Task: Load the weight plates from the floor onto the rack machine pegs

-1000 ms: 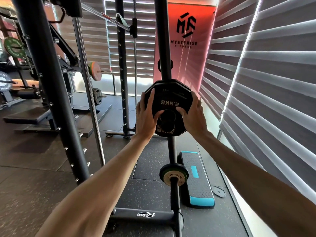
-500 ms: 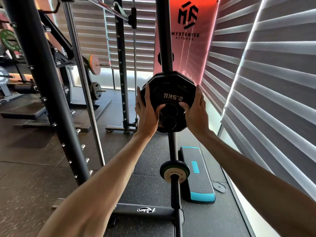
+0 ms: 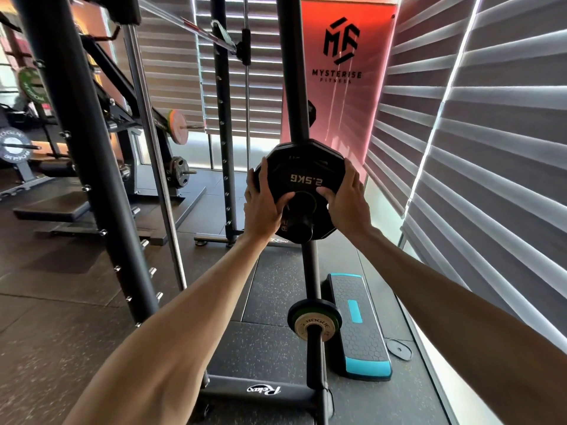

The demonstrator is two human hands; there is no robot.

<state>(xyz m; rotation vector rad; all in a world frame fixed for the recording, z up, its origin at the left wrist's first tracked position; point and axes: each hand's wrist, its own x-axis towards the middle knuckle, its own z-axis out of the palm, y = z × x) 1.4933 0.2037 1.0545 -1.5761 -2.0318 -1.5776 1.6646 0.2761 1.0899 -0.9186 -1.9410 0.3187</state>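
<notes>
A black many-sided plate (image 3: 306,179), marked 2.5KG upside down, stands upright on the upper peg (image 3: 302,223) of the rack post (image 3: 294,87); the peg's end pokes through its hole. Below and nearer, a pale ROGUE plate (image 3: 314,326) with darker plates behind sits on the lower peg (image 3: 314,360). A thin dark disc (image 3: 399,349) lies flat on the floor, right.

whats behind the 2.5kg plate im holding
The rack's black upright runs behind the 2.5 kg plate, showing above and below it. The peg pokes through its hole. Where peg meets upright is covered by the plate.
</notes>
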